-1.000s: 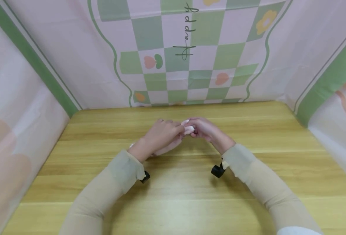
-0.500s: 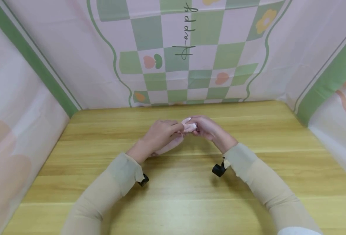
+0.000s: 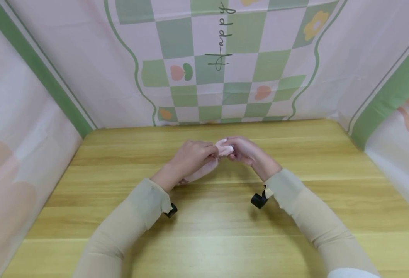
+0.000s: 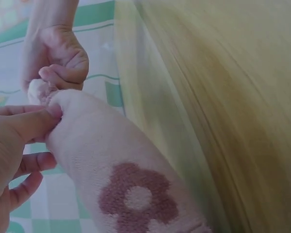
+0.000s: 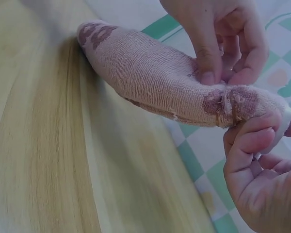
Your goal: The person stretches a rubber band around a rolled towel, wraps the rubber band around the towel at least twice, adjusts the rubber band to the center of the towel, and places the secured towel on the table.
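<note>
A pale pink knitted sock (image 5: 150, 73), rounded as if filled, is stretched between both hands above the table. A dark pink flower (image 4: 137, 196) marks its body in the left wrist view. Near the white-edged cuff the sock narrows, with loose threads and a thin brownish line across a dark patch (image 5: 230, 104). My left hand (image 3: 194, 156) pinches the fabric just below this narrow part between thumb and forefinger. At the cuff end, my right hand (image 3: 244, 150) grips the sock with curled fingers (image 5: 254, 136). In the head view, the left hand hides much of the sock.
The wood-grain table (image 3: 204, 216) spreads beneath both forearms. A printed cloth (image 3: 211, 69) with green checks rises behind it, and more cloth hangs at both sides. A small black camera (image 3: 258, 200) sits under the right cuff, another (image 3: 171, 210) under the left.
My right hand has shifted slightly away and to the right, and more of the sock's cuff end shows between the hands. The left hand keeps nearly the same place.
</note>
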{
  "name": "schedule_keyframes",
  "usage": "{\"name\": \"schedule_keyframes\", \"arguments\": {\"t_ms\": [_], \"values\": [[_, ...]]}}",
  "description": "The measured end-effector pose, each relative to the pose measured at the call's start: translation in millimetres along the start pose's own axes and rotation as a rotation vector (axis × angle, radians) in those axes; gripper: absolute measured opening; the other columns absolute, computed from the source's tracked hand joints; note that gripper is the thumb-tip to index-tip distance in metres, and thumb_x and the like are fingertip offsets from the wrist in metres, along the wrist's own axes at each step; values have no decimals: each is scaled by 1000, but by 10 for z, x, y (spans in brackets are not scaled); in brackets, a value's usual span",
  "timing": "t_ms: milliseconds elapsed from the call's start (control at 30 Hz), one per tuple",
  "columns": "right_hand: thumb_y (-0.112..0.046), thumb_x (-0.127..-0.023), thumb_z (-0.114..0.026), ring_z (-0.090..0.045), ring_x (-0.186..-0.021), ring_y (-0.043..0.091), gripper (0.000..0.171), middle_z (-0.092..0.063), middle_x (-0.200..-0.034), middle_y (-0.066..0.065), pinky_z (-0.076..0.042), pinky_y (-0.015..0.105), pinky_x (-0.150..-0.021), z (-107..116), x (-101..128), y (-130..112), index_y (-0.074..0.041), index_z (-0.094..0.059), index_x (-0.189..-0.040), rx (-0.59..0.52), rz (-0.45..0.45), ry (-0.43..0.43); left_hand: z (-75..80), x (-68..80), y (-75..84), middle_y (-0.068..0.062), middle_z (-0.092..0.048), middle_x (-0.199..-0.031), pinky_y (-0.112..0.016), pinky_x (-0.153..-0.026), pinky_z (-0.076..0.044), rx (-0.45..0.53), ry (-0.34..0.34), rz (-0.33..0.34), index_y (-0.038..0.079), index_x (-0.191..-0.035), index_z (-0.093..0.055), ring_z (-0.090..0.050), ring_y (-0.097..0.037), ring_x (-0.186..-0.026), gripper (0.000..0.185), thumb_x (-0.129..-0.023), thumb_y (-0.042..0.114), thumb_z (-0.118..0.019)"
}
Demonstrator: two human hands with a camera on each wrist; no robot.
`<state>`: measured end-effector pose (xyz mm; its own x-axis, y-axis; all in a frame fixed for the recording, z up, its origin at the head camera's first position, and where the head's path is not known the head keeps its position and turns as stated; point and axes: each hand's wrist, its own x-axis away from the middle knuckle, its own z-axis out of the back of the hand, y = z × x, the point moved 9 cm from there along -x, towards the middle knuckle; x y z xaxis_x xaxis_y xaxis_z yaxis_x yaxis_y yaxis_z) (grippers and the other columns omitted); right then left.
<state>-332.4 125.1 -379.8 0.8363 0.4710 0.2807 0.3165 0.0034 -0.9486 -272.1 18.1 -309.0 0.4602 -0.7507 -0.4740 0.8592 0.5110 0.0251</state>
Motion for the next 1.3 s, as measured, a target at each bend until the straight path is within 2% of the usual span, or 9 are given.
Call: {"name": "schedule_keyframes", "arguments": {"t_ms": [200,333,400,500,600,733,967,1167,1300], "values": [[-7,-104,-42,-48,-57,5,18,-60,-76,0,-40,16,-54,8,-1,10,-3,-60,-104,48,3,-5,-53,-22,12,0,-74,-96,-29,-66,-55,-30,-87,38,11,-99,-76,-68,-15,-77,5,-95,13,-74],[-11,-105,-45,-53,-67,7,28,-63,-90,3,-46,18,-61,36,9,31,5,-53,-126,147,11,-45,-146,5,34,-2,-71,-100,-28,-65,-55,-80,-123,10,9,-104,-74,-67,-16,-80,9,-95,8,-73],[-15,-106,-47,-58,-79,11,38,-63,-104,8,-51,24,-72,53,19,41,6,-47,-137,251,26,-77,-190,33,44,-3,-70,-103,-28,-64,-54,-102,-133,-5,8,-106,-72,-67,-17,-81,11,-96,8,-72],[-18,-105,-55,-60,-103,21,52,-54,-132,16,-52,41,-91,50,45,19,1,-40,-150,408,82,-133,-228,61,45,-3,-69,-104,-28,-64,-55,-116,-140,-15,7,-108,-70,-67,-18,-83,12,-97,10,-72],[-15,-99,-67,-57,-115,31,61,-45,-145,20,-49,51,-97,-1,80,-44,-5,-40,-153,503,160,-179,-232,70,30,-4,-69,-106,-28,-65,-55,-107,-149,-10,7,-110,-70,-67,-18,-84,13,-97,9,-70],[-9,-93,-76,-59,-109,32,57,-54,-136,19,-53,47,-92,-60,105,-125,-3,-53,-144,545,239,-190,-211,72,-19,-3,-68,-109,-29,-64,-51,-80,-164,24,9,-110,-69,-64,-18,-86,13,-97,7,-68],[-6,-96,-72,-61,-96,26,36,-65,-118,15,-54,51,-86,-35,112,-208,0,-65,-131,612,289,-107,-165,75,-43,-2,-65,-107,-32,-65,-51,-97,-175,32,10,-109,-67,-61,-18,-88,11,-99,6,-66],[-2,-96,-68,-62,-93,25,34,-66,-114,17,-55,51,-83,-38,136,-232,4,-66,-129,652,287,-85,-210,70,-65,-2,-63,-111,-36,-74,-50,-119,-293,77,11,-112,-64,-58,-20,-98,10,-104,9,-60],[-3,-95,-67,-63,-93,26,34,-67,-112,18,-56,53,-83,-25,137,-223,5,-66,-129,653,278,-84,-230,75,-78,-2,-62,-115,-40,-82,-49,-97,-354,99,12,-114,-62,-56,-21,-104,9,-106,13,-57]]}}
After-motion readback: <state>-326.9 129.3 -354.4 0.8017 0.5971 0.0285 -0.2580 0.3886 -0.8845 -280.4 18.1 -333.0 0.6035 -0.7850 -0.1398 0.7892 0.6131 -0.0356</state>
